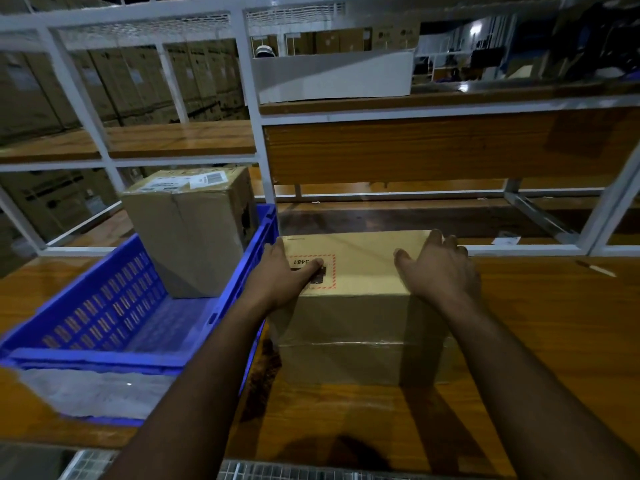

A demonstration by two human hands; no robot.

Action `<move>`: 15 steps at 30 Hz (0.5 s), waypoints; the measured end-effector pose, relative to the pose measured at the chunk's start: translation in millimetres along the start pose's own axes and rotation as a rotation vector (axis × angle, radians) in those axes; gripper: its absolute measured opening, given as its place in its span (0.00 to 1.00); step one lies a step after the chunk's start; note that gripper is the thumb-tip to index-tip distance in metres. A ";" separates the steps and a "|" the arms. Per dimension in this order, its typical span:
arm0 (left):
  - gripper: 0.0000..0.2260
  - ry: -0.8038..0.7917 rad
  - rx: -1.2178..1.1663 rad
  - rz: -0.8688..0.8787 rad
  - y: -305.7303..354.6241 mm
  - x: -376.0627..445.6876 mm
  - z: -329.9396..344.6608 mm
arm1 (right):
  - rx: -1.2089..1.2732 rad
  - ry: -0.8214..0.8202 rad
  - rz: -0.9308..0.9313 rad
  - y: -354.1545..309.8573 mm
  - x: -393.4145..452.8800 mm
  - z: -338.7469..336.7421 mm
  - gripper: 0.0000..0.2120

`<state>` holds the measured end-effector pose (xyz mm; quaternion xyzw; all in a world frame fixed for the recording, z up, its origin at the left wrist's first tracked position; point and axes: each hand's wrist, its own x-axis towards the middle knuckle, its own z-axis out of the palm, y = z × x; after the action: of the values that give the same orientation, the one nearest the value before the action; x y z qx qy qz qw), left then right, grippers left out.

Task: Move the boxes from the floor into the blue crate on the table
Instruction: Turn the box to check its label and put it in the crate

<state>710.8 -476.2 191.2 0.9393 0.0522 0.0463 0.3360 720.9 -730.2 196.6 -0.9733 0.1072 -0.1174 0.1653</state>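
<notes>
A large cardboard box (360, 327) with a red-dashed label stands on the wooden table, just right of the blue crate (104, 327). My left hand (287, 275) grips the box's top left edge, thumb lying across the label. My right hand (436, 268) rests on the box's top right part, its fingers reaching over the far right corner. Inside the crate, at its far end, stands a second cardboard box (194, 230) with white shipping labels on top.
The wooden table (540, 327) extends to the right of the box. A white metal rack frame (256, 109) with wooden shelves rises right behind the crate and box. Stacked cartons fill the background. A small white slip (506, 241) lies at the back right.
</notes>
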 end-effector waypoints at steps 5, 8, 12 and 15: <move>0.44 0.067 -0.038 0.055 -3.9 -30.0 0.5 | 0.081 0.185 -0.044 9.4 -27.7 0.3 0.32; 0.46 0.117 -0.134 0.126 -6.9 -53.0 0.8 | 0.220 0.236 -0.044 16.4 -44.1 -6.6 0.39; 0.48 0.168 -0.366 0.225 -15.5 -67.3 5.1 | 0.403 0.366 -0.025 23.6 -56.5 -8.9 0.41; 0.54 0.162 -0.378 0.220 -17.9 -71.0 5.9 | 0.516 0.323 0.076 27.7 -59.5 -0.4 0.40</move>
<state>640.0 -475.4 171.6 0.8528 -0.0334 0.1668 0.4937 659.6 -741.1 175.8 -0.8632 0.1349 -0.2880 0.3922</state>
